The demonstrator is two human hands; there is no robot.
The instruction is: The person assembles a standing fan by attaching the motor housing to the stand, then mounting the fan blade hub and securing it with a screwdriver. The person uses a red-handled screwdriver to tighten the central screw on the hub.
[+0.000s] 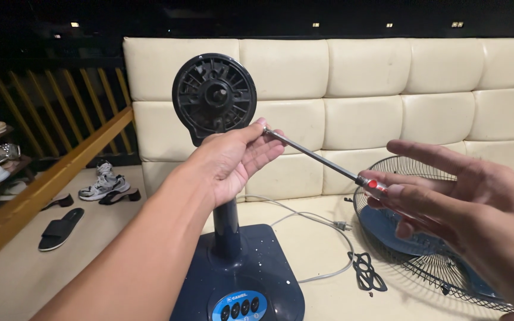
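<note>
Between the two hands runs a screwdriver [319, 156], held level in front of a stripped-down stand fan. The left hand [236, 160] is closed lightly on the tip end, thumb and fingertips pinching the dark metal shaft just beside the fan's round black motor housing [214, 95]. The right hand [447, 190] holds the handle end — its red part [373, 185] shows between the fingers, which lie long and loose rather than wrapped tight.

To do this well, I judge the left-hand fingers should steer the tip squarely into whatever screw sits on the housing, while the right hand firms up around the handle before any turning — a loose hold there would let the blade slip out. The shaft should line up straight with the screw, not slant as it does now.

On the floor stand the fan's dark blue base [239, 273] and pole; the wire grille [447, 261] lies to the right, near the plug and grey cord [322, 226]. A cream padded sofa [388, 89] sits behind.
</note>
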